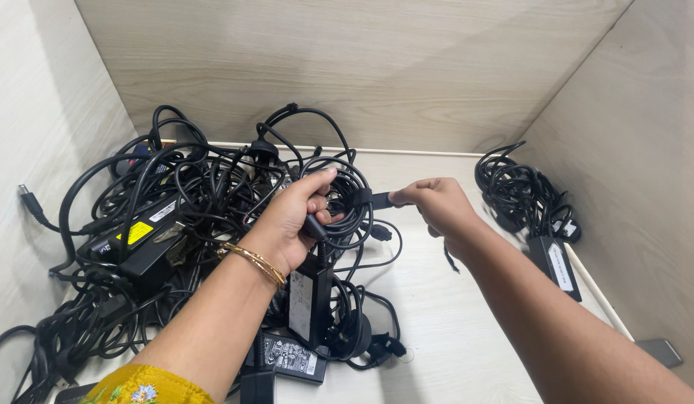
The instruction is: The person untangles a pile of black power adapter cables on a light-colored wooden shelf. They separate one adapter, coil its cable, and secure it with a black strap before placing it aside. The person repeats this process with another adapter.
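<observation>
My left hand (291, 221), with gold bangles at the wrist, grips a looped bundle of black cable (347, 196) held above a black power adapter brick (311, 299) that hangs below it. My right hand (435, 203) pinches the end of a black strap (377, 200) that wraps the cable loop. The strap stretches between the two hands. Both hands hover over the light wooden desk surface (452, 329).
A large tangle of black cables and adapters (152, 232) fills the left side, one with a yellow label. Another adapter (287, 357) lies flat near the front. A coiled adapter set (530, 202) sits at the right by the wall. Wooden panels enclose three sides.
</observation>
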